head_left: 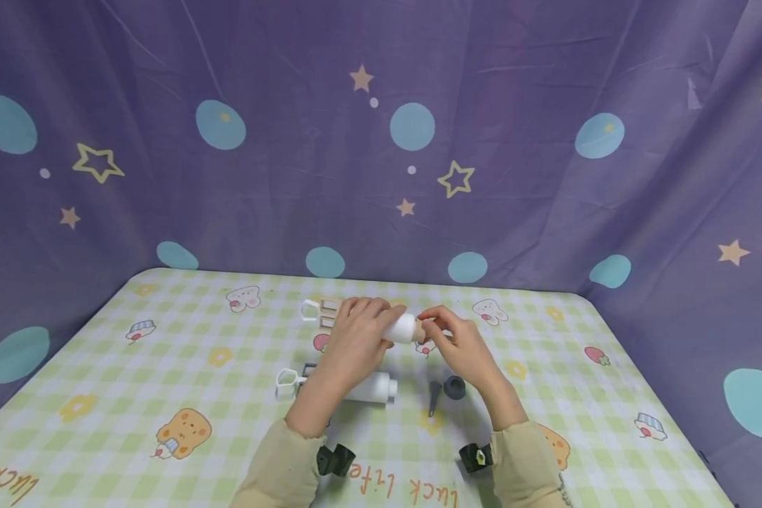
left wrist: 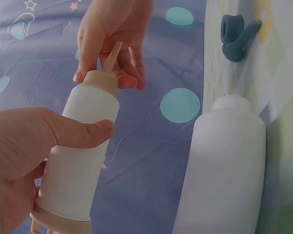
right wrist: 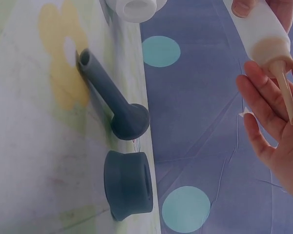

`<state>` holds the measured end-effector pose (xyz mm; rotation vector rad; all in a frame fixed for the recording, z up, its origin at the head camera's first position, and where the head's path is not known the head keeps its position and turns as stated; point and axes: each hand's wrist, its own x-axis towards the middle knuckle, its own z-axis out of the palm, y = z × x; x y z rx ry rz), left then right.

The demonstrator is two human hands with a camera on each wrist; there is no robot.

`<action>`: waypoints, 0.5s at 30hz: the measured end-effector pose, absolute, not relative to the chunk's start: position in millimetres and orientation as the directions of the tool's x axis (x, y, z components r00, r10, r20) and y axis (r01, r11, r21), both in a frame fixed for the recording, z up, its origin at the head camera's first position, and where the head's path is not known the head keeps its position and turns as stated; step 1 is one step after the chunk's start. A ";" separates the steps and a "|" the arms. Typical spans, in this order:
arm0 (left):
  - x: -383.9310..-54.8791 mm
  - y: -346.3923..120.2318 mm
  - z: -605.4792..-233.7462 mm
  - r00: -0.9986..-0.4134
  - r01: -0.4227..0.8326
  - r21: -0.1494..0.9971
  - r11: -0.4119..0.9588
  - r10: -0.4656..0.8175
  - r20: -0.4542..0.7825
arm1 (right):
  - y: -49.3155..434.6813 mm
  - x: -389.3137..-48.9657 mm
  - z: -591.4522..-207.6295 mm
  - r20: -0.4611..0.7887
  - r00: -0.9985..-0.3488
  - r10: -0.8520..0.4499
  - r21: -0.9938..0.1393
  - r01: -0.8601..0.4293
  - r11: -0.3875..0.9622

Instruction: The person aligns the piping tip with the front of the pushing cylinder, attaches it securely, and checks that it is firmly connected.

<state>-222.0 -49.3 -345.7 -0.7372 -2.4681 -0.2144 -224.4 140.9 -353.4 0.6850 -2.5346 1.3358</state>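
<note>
Left hand (head_left: 360,331) grips white squeeze bottle (left wrist: 71,175), probably bracing it; right hand (head_left: 460,349) pinches beige nozzle collar (left wrist: 100,82). Slate nozzle (right wrist: 105,83) and slate collar (right wrist: 127,183) sit nearby, likely for easy reach.

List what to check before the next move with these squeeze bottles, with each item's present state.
1. Left hand grips the held bottle: ok.
2. Right hand has its fingers at the beige cap: ok.
3. Beige nozzle sticks out from that cap: ok.
4. Beige cap is fully tightened: cannot tell.
5. Lying bottle has its cap and nozzle on: not ok, its neck is bare.
6. Dark nozzle and dark cap lie on the tablecloth: ok.
</note>
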 end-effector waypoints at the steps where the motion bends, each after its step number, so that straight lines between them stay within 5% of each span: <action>1: -222.0 -49.2 -345.5 -0.698 0.547 -0.006 0.837 0.460 0.549 | 142.0 -227.6 -357.2 0.377 -0.874 -0.307 -0.728 -0.485 0.485; 15: -224.0 -54.5 -345.3 -0.719 0.527 0.016 0.850 0.435 0.542 | 150.2 -241.0 -374.4 0.456 -0.832 -0.316 -0.708 -0.555 0.437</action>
